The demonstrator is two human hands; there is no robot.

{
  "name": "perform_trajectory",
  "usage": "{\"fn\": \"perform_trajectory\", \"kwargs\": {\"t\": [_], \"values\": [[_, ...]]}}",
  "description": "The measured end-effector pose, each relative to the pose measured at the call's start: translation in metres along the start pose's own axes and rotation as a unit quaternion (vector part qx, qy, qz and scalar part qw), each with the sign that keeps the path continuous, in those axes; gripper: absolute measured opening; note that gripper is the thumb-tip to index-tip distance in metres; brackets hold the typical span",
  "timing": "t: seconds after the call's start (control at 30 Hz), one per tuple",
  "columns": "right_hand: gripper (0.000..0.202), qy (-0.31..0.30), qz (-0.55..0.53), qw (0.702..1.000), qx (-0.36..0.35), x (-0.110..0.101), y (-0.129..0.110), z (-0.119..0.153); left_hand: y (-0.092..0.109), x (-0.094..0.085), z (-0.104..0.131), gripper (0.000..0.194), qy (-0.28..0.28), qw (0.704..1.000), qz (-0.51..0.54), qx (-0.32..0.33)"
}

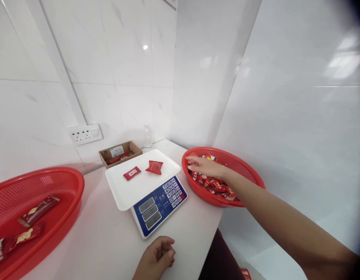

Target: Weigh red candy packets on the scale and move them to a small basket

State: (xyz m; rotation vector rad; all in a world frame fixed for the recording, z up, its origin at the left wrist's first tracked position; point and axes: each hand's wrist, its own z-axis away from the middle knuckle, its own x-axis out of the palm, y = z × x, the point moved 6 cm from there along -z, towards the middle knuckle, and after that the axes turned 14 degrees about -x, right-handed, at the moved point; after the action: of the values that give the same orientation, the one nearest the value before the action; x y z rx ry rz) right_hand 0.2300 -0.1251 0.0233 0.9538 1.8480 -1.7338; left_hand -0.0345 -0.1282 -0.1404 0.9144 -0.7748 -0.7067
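Note:
My right hand reaches over the right red basket, fingers apart and holding nothing, just above many red-wrapped packets. My left hand rests near the table's front edge, below the scale, with its fingers curled; nothing shows between them. A digital scale with a blue keypad panel stands in the middle. On its white tray lie a flat red packet and a puffier red packet, apart from each other.
Another red basket on the left holds a few larger packets. Behind the scale are an open cardboard box with red packets and a clear bottle. White walls close off the back and right; a socket is on the back wall.

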Motion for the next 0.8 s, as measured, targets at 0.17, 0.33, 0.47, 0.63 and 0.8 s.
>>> {"fn": "perform_trajectory", "kwargs": {"t": [0.17,0.33,0.47,0.63,0.8], "values": [[0.069,-0.079,0.085,0.990,0.080,0.008,0.055,0.045,-0.001,0.002,-0.002,0.050,-0.011,1.000,-0.009,0.010],[0.082,-0.098,0.155,0.975,0.128,0.000,0.091,0.071,-0.004,0.001,-0.004,0.050,-0.013,1.000,-0.012,0.012],[0.065,-0.076,0.191,0.973,0.107,-0.006,0.096,0.067,-0.006,0.000,-0.004,0.049,-0.016,1.000,-0.012,0.007],[0.037,-0.012,0.193,0.978,0.082,-0.013,0.088,0.064,-0.007,0.000,-0.005,0.049,-0.022,1.000,-0.013,0.008],[0.044,0.119,0.181,0.970,0.107,-0.043,0.078,0.064,-0.008,0.000,-0.006,0.048,-0.023,1.000,-0.013,0.014]]}}
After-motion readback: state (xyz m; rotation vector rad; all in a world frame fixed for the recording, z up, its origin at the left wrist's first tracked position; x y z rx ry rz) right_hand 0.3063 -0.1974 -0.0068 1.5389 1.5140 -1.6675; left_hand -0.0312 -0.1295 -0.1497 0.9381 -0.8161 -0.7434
